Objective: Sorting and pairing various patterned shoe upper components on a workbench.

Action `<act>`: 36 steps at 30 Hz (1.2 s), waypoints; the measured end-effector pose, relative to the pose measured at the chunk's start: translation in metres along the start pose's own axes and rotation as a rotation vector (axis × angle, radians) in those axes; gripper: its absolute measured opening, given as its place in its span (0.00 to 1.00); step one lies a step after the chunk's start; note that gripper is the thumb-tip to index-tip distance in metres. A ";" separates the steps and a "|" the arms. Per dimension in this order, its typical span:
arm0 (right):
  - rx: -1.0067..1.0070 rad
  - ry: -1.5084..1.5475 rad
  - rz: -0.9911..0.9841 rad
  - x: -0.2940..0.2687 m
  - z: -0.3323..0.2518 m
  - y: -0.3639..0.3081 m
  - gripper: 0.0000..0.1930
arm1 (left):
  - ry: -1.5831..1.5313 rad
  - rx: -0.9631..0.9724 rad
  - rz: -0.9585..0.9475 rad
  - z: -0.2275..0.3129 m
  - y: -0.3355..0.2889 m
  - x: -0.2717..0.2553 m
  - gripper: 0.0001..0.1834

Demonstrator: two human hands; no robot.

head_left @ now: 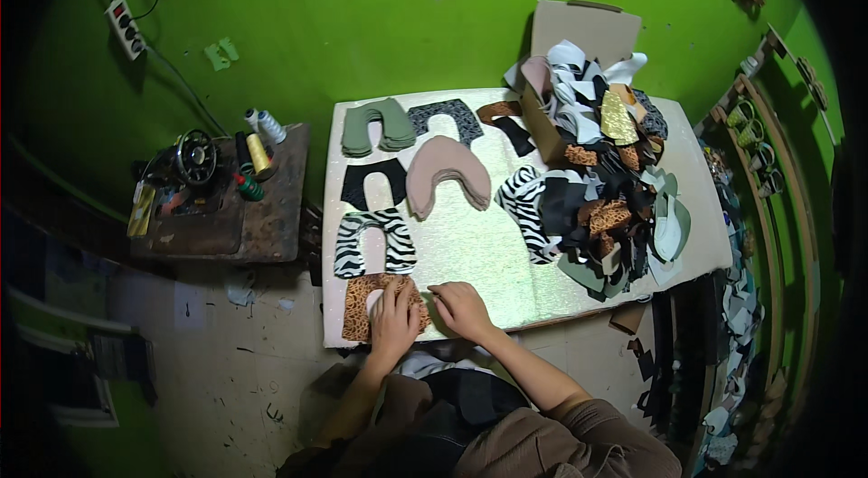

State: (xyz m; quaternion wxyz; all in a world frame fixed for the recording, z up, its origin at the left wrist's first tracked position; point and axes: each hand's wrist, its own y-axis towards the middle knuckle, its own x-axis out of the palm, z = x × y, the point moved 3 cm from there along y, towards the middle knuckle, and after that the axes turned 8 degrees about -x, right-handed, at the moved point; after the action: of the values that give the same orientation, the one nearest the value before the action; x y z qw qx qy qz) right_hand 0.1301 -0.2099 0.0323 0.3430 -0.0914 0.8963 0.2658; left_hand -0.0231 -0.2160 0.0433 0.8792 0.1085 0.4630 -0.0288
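A green wall (316,8) is seen behind a pale, shimmering tabletop (479,279), by whose left side a wooden sewing table (282,225) is placed. At the tabletop's right, a heap of scraps (624,207) is spread in black, white, green and leopard print. Just behind it a cardboard box (542,136) is stood with a flap raised; it is filled past its rim with pieces in white, pink, gold and black, and some are draped over its side.

Along the tabletop's left, U-shaped pieces are laid out: a thick pink stack (425,175), a green stack (393,121), zebra-print pieces (400,252), a black piece (353,189) and, nearest the person, a leopard-print piece (357,320).

The leopard-print piece is partly covered by the left hand (395,320), which is laid on top with its fingers stretched forward. The right hand (463,311) is held just beyond the piece's right edge, its fingers bent inward and drawn close together; whether anything is pinched between them cannot be told. On the sewing table, a yellow thread cone (259,157) and a smaller green spool (250,189) are stood.
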 end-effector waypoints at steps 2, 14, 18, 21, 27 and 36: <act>0.033 -0.002 0.045 -0.025 0.008 -0.006 0.10 | -0.038 0.053 -0.031 0.028 0.007 0.011 0.22; -0.058 -0.056 0.238 -0.259 0.076 -0.016 0.08 | -0.261 0.271 -0.053 0.232 0.101 0.103 0.15; -0.029 -0.338 0.353 -0.327 0.130 -0.018 0.10 | -0.314 0.308 0.010 0.279 0.125 0.122 0.11; 0.123 -0.439 0.268 -0.359 0.157 -0.020 0.17 | -0.323 0.269 0.033 0.302 0.128 0.132 0.10; 0.232 -0.354 -0.021 -0.374 0.204 -0.029 0.09 | -0.366 0.241 0.039 0.330 0.133 0.143 0.10; -0.267 -0.394 0.293 -0.383 0.147 -0.012 0.08 | -1.025 -0.161 -0.343 0.347 0.147 0.143 0.20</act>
State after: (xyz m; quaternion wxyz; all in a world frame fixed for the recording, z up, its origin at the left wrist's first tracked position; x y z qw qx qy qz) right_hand 0.5043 -0.1477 0.1900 0.4537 0.0483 0.7730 0.4409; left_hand 0.3613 -0.1410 0.1404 0.9805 -0.0639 -0.0132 -0.1855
